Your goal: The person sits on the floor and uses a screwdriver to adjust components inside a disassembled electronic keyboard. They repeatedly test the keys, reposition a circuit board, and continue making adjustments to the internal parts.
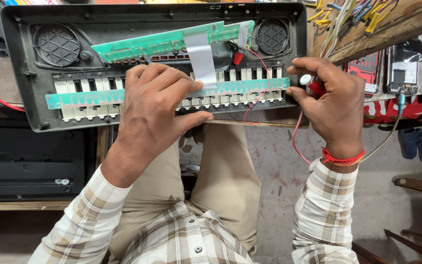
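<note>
Opened keyboard casing (20, 73) lies underside-up on the desk (406, 24), long axis running left–right across the view, key row toward the person. Lower green circuit strip (89, 98) sits along the keys, parallel w/ casing; upper green board (157, 41) is tilted, joined by a grey ribbon cable (200, 56). Left hand (152, 105) lies flat, fingers spread, pressing the strip's mid section, gripping nothing. Right hand (335, 105) is closed round a red-and-white tool handle (311, 84) at the strip's right end. Judged: casing open, boards exposed, strip not yet lifted clear or fully fixed; can't tell which.
</note>
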Motion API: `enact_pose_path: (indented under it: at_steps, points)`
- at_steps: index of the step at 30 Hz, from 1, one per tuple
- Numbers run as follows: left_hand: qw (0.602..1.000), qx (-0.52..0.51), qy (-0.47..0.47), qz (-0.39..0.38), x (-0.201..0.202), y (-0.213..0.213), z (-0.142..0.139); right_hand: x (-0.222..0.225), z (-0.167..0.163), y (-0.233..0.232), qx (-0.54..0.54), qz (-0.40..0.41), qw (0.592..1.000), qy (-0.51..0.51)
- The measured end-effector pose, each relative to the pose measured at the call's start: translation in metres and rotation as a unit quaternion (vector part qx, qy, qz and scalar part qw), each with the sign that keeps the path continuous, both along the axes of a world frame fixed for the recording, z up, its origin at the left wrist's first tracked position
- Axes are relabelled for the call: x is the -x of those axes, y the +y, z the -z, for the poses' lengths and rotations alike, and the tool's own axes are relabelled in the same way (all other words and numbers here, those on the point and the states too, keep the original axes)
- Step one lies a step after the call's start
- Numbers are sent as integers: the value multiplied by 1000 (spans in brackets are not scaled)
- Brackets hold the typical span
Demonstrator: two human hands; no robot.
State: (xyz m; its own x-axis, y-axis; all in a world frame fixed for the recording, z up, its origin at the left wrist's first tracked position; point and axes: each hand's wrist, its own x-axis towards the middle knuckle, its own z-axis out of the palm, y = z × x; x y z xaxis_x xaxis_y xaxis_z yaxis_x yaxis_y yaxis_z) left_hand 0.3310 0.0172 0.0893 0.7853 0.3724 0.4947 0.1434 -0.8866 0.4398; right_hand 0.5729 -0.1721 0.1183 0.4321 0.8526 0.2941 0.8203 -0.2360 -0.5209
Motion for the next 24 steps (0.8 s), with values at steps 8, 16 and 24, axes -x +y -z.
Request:
enact_pose_path:
  at_steps: [8, 16, 24]
  points:
    - [1000, 5, 0, 0, -1, -1, -1, 3, -2, 2, -8, -2, 1000, 21]
    - [1000, 5, 2, -6, 0, -2, -1, 3, -8, 8, 33, 10, 999, 31]
    - [999, 14, -13, -48, 7, -20, -9, 12, -14, 13, 45, 37, 998, 8]
